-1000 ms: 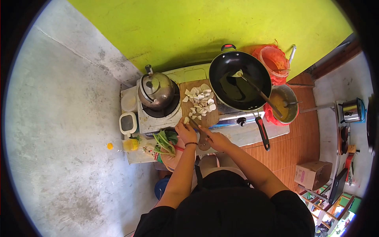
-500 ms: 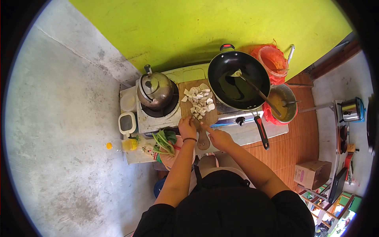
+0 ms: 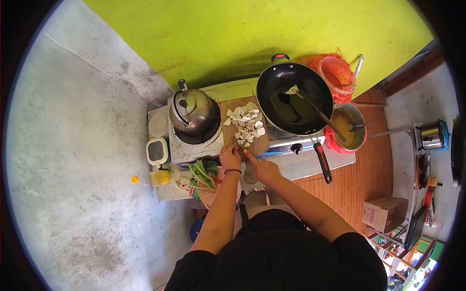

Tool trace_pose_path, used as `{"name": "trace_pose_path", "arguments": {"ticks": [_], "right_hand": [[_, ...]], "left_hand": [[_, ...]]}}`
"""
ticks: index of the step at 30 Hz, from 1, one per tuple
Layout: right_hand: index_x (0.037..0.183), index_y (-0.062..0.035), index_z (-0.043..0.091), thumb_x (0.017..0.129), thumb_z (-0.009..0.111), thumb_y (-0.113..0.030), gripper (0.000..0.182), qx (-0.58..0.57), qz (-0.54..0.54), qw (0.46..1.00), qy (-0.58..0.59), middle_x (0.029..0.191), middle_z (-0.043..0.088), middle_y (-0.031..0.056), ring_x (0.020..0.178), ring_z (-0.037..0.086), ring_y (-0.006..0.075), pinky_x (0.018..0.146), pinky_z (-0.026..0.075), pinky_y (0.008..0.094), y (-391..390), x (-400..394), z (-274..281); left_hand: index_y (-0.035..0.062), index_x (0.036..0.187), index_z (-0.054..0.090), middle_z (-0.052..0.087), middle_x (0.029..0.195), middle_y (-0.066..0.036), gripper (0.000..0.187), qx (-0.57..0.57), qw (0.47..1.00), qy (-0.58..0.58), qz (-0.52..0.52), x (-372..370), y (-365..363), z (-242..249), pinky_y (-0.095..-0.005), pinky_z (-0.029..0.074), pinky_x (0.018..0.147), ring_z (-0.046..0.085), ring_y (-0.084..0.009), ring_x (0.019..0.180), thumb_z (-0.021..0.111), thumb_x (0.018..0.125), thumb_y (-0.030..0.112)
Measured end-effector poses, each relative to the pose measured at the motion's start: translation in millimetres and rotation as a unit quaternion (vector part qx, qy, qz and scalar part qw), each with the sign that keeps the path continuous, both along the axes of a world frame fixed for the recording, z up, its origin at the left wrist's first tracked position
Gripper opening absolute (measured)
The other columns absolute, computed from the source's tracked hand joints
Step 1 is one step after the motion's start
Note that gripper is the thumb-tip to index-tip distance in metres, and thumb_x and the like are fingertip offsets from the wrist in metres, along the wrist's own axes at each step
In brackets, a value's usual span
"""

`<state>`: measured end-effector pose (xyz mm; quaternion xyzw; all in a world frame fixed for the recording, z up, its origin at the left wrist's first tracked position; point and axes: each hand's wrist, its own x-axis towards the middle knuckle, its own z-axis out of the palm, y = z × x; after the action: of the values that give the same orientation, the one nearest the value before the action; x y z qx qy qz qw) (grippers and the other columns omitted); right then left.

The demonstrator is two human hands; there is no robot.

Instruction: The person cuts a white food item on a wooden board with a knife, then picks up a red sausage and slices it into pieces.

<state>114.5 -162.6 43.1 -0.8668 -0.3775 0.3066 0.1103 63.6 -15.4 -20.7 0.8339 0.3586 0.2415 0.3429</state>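
Note:
A wooden cutting board lies between the two burners, with several pale sliced pieces spread over it. At the board's near edge my left hand has its fingers pressed together over something too small to make out. Just to its right, my right hand is closed on a knife, its index finger stretched forward. The blade is mostly hidden between my hands. The board's rounded handle end shows below them.
A metal kettle stands on the left burner. A black wok with a spatula rests on the right one, its handle jutting toward me. Pots stand farther right. Leafy greens and an oil bottle are at the near left.
My right hand has shifted slightly left, toward my left hand. My left hand has barely moved.

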Motion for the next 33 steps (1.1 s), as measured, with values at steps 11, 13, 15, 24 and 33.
{"name": "trace_pose_path", "arguments": {"ticks": [11, 13, 15, 24, 33], "right_hand": [[0.149, -0.0353, 0.023, 0.086, 0.052, -0.013, 0.072, 0.064, -0.017, 0.998, -0.007, 0.091, 0.064, 0.0225, 0.08, 0.067, 0.0376, 0.067, 0.054, 0.0468, -3.9, 3.3, -0.9], [0.149, -0.0345, 0.023, 0.087, 0.051, -0.014, 0.072, 0.05, -0.008, 0.999, -0.011, 0.089, 0.065, 0.022, 0.08, 0.067, 0.0378, 0.068, 0.053, 0.047, -4.3, 0.6, 11.0], [0.149, -0.0341, 0.023, 0.087, 0.051, -0.014, 0.072, 0.05, -0.005, 0.999, -0.013, 0.088, 0.065, 0.0217, 0.08, 0.067, 0.0378, 0.069, 0.053, 0.0469, -3.8, -1.8, 12.7], [0.151, -0.0355, 0.016, 0.083, 0.056, -0.011, 0.083, 0.017, -0.003, 1.0, 0.022, 0.087, 0.065, 0.0186, 0.079, 0.067, 0.0355, 0.067, 0.054, 0.0459, 7.3, 2.2, -0.5], [0.15, -0.0378, 0.015, 0.082, 0.055, -0.009, 0.084, 0.011, 0.017, 0.998, -0.051, 0.086, 0.065, 0.0181, 0.078, 0.067, 0.0343, 0.066, 0.054, 0.0462, 7.3, 4.0, -8.8]], "left_hand": [[-0.0002, 0.09, 0.07, 0.068, 0.088, -0.018, 0.013, -0.006, 0.999, -0.026, -0.028, 1.8, 8.4, 0.4, -0.0372, 0.052, 0.076, 0.066, -0.0328, 0.081, 0.063, 0.079, 0.001], [-0.0004, 0.089, 0.07, 0.068, 0.088, -0.018, 0.013, -0.009, 0.999, -0.019, -0.025, 1.8, 7.2, 1.4, -0.0378, 0.052, 0.077, 0.066, -0.034, 0.082, 0.061, 0.078, 0.0], [-0.0004, 0.088, 0.07, 0.068, 0.088, -0.018, 0.013, -0.011, 1.0, -0.008, -0.023, 1.4, 6.6, 3.1, -0.0382, 0.052, 0.077, 0.066, -0.0346, 0.083, 0.061, 0.078, 0.0], [-0.0012, 0.088, 0.069, 0.067, 0.088, -0.019, 0.011, -0.014, 1.0, 0.009, -0.022, 1.0, 7.4, 3.5, -0.0389, 0.052, 0.076, 0.065, -0.035, 0.082, 0.064, 0.079, 0.002], [-0.0007, 0.091, 0.069, 0.065, 0.088, -0.017, 0.013, -0.018, 0.999, -0.006, -0.032, -4.0, 6.6, 5.7, -0.0365, 0.052, 0.074, 0.065, -0.0322, 0.082, 0.064, 0.079, 0.001]]}}
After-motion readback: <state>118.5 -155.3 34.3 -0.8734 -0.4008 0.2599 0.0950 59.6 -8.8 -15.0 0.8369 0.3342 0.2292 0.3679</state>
